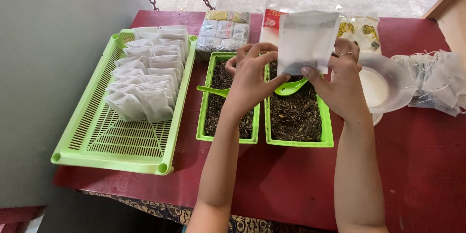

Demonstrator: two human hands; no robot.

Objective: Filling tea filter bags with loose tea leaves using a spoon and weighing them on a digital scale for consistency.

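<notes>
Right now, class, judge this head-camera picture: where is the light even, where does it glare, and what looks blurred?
Head view: soft, even daylight on the red table; the white bag, held by the left hand and right hand, is bright and nearly washed out; faint shadow under the green tray; edges bow slightly; no marked blur.

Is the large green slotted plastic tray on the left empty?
No, the large green slotted plastic tray holds rows of filled white paper sachets across its far half.

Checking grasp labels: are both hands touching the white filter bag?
Touching. Head view: left hand and right hand pinch the white filter bag's lower edge between thumbs and fingers.
</notes>
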